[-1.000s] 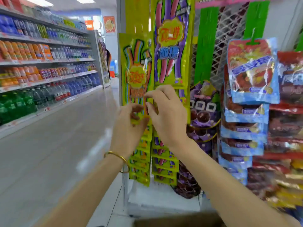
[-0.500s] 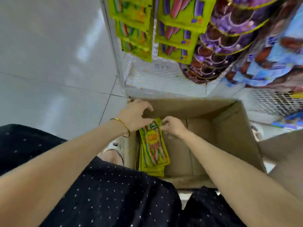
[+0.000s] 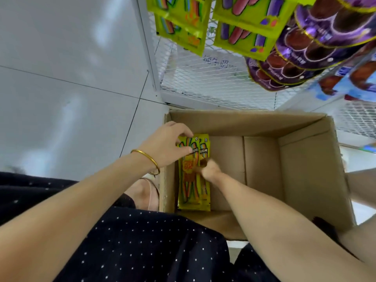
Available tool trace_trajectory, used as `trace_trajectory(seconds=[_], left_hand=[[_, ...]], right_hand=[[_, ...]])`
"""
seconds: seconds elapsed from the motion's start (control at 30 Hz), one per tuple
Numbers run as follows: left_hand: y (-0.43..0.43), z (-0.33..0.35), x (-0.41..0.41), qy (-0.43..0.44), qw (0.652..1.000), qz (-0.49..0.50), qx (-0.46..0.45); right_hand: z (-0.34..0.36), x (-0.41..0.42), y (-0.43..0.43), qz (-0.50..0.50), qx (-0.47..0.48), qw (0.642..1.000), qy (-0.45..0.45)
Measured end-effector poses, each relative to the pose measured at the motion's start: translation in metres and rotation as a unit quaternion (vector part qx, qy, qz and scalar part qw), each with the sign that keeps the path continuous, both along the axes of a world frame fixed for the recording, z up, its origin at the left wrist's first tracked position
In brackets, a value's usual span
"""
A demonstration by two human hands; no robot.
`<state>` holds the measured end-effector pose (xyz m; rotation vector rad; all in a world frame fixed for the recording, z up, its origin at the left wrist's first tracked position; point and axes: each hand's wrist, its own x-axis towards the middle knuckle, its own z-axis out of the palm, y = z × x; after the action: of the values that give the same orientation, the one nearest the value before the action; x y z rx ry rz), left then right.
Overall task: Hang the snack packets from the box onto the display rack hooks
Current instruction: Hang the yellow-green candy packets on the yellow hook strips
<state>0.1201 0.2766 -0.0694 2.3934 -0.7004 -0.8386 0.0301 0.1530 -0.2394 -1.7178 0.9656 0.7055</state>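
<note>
- A cardboard box (image 3: 264, 125) sits open on the tiled floor (image 3: 61, 78), right against the foot of the white mesh display rack (image 3: 213, 78).
- The snack packets (image 3: 193, 194) left in the box are long and yellow-green with rainbow stripes. They lie in a small stack along its left wall, and at least 2 printed tops show side by side at the far end. The rest of the box floor is bare cardboard.
- The left hand (image 3: 168, 143) reaches in over the left wall and sits on the far, top end of the stack. Its fingers curl over the packets' upper edge and its thumb presses on the printed front, so it is clamped on the top end of the packets.
- A gold bangle (image 3: 146, 159) circles the left wrist, just outside the box wall.
- The right hand (image 3: 211, 169) is inside the box at the stack's right edge, about halfway along the packets and nearer the person than the left hand. Its fingers are curled and touch the packets, but they are blurred, so I cannot tell whether they grip one.
- On the rack above, 2 columns of matching yellow-green packets (image 3: 183, 27) hang at the left. Purple packets (image 3: 305, 58) hang beside them, and blue packets (image 3: 356, 82) at the far right.
- A dark dotted skirt (image 3: 142, 251) fills the lower view, and a foot in a pale shoe (image 3: 150, 192) stands just left of the box.
</note>
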Motion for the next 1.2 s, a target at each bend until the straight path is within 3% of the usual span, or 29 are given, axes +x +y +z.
trace_trajectory(seconds=[0.4, 0.63, 0.8, 0.97, 1.2], left_hand=[[-0.003, 0.009, 0.001, -0.007, 0.999, 0.024, -0.028], [0.003, 0.008, -0.004, -0.002, 1.0, 0.025, -0.019], [-0.005, 0.008, 0.003, -0.003, 0.999, 0.043, -0.032], [-0.022, 0.013, 0.005, 0.007, 0.993, 0.104, -0.056], [-0.071, 0.067, -0.007, 0.154, 0.935, 0.232, -0.219]], right_hand=[[0.015, -0.003, 0.007, 0.063, 0.073, 0.995, -0.042], [0.017, -0.002, 0.015, -0.018, 0.127, 0.991, -0.026], [0.054, -0.012, -0.025, -0.162, 0.2, 0.961, -0.1], [0.109, -0.017, -0.076, -0.225, 0.19, 0.933, -0.207], [0.194, -0.032, -0.113, -0.203, 0.217, 0.898, -0.325]])
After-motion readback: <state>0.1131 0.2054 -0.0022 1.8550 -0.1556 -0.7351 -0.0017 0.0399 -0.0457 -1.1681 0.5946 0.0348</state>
